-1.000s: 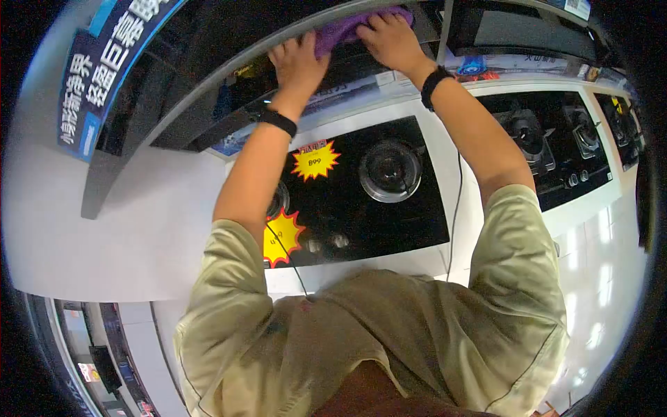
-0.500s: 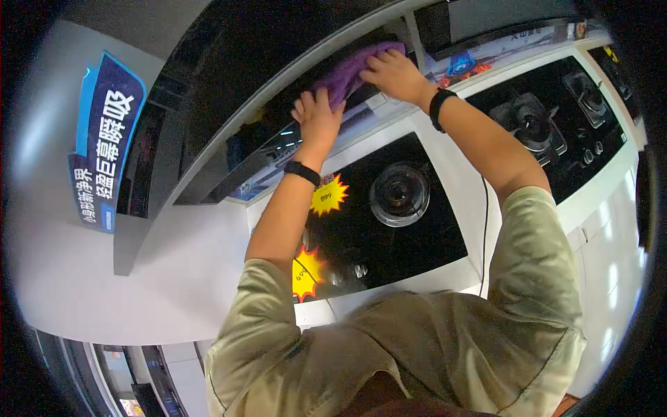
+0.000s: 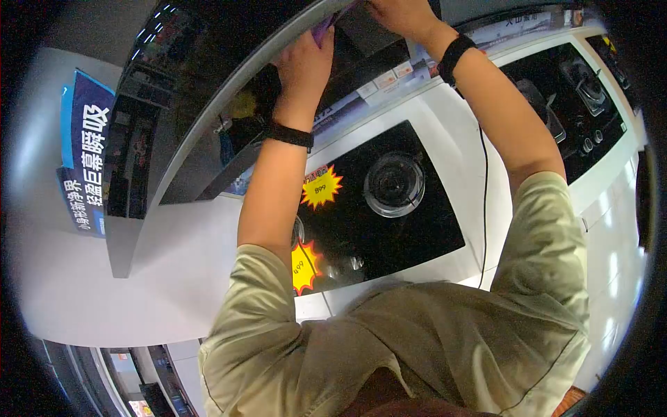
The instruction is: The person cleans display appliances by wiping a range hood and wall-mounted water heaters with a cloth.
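Note:
A purple cloth (image 3: 322,29) shows only in part, at the curved grey edge of a dark range hood (image 3: 278,47). My left hand (image 3: 307,66) is closed on the cloth, its fingertips partly hidden at the hood's edge. At the top of the view, my right hand (image 3: 406,17) is raised near the hood's underside. The frame cuts off most of its fingers, so its hold on the cloth cannot be made out. Both wrists wear black bands.
Below my arms lies a black glass hob (image 3: 389,243) with a round burner (image 3: 394,184) and yellow price stars (image 3: 321,187). A black cable (image 3: 485,208) runs down beside it. A second hob (image 3: 590,128) stands at right, a blue sign (image 3: 90,139) at left.
Both hands have moved up toward the top edge of the view. Much less of the purple cloth shows. The view has also shifted and turned, with the hood now looming larger.

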Demonstrator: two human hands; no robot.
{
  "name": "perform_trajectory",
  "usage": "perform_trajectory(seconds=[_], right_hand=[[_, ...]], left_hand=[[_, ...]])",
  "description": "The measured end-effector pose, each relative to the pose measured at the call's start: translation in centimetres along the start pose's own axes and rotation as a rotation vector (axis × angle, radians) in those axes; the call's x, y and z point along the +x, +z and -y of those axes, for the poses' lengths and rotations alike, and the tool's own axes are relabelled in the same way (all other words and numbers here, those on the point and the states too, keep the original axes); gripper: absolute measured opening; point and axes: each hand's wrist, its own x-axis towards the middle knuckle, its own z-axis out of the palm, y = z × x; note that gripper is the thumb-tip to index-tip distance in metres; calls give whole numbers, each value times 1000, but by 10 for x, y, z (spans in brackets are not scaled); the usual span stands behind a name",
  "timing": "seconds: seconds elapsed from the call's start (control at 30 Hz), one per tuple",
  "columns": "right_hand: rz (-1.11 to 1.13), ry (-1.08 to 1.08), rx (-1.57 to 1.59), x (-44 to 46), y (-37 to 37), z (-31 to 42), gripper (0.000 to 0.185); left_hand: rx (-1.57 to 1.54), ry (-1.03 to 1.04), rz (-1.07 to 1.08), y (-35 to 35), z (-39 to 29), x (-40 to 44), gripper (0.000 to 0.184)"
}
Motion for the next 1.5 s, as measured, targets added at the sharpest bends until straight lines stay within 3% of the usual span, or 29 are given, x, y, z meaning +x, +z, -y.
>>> perform_trajectory(seconds=[0.07,0.17,0.2,0.47,0.7,0.83,0.9,0.97,1.07,1.1,1.13,1.23,1.33,1.4,1.43,1.47,1.5], right_hand=[[90,42,-22,-13,6,5,47],[106,44,-73,-50,38,8,34],[165,110,-75,-63,46,15,36],[348,176,8,-131,83,53,30],[455,202,58,-166,94,70,32],[486,226,203,-149,46,97,32],[403,198,289,-135,6,118,31],[474,215,330,-123,-40,148,31],[531,231,450,-119,-98,198,31],[544,217,492,-122,-110,216,31],[586,241,581,-124,-121,233,31],[635,296,830,-127,-138,289,32],[885,488,1145,-129,-138,340,44],[1063,631,1301,-131,-140,368,55],[1116,648,1340,-133,-142,382,60],[1165,662,1378,-135,-145,396,65],[1156,633,1358,-136,-149,408,62]], left_hand=[[71,-8,70,15,7,-13,54],[107,48,154,27,11,-34,47],[130,48,134,32,10,-43,36],[153,62,395,57,20,-101,37],[-71,-107,525,77,12,-142,38],[-316,-139,519,27,-2,-155,36],[-491,-245,433,-17,-10,-170,33],[-706,-395,483,-74,-18,-182,31],[-910,-561,789,-155,-21,-207,35],[-1010,-618,830,-178,-22,-220,36],[-1050,-640,736,-205,-24,-232,41],[-1610,-1393,737,-257,-26,-276,41],[-1089,-388,365,-293,-5,-343,38],[-1269,-882,533,-337,-8,-340,36],[-1764,-1389,558,-342,-9,-354,35],[-2054,-2088,332,-346,-9,-369,34],[-2026,-2078,344,-348,-12,-385,33]])
